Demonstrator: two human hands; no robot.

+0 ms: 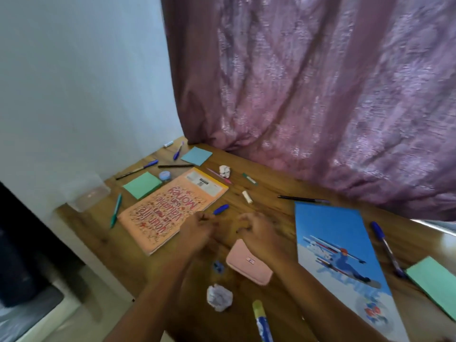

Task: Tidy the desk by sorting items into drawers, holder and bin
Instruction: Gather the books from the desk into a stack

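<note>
While hovering low over the middle of the surface [271, 191], 2 hands side by side. Left hand [197, 230] with fingers curled inward and tips bunched, perhaps pinching something small, but too blurred to tell. Right hand [257, 230] loosely arched, fingers bent down towards the wood, nothing seen in them.

Short blue pen [220, 209] lying flat just beyond the left fingertips, ahead of the gap between the 2 hands, apparently touching neither. Long axis slanted from near-left to far-right, near end towards the left hand, just off the edge of the orange notebook [172, 213]. Left hand plainly the nearer; right hand further off, on the pen's right side. Pink pouch [249, 264] closer to the body, beneath the right wrist.

Probably the next pick: a short forward reach with the left hand, closing across the barrel rather than end-on. Clear plastic container [88, 196] well apart at the far-left edge, possibly the holder; no drawer or bin clearly in view.
</note>
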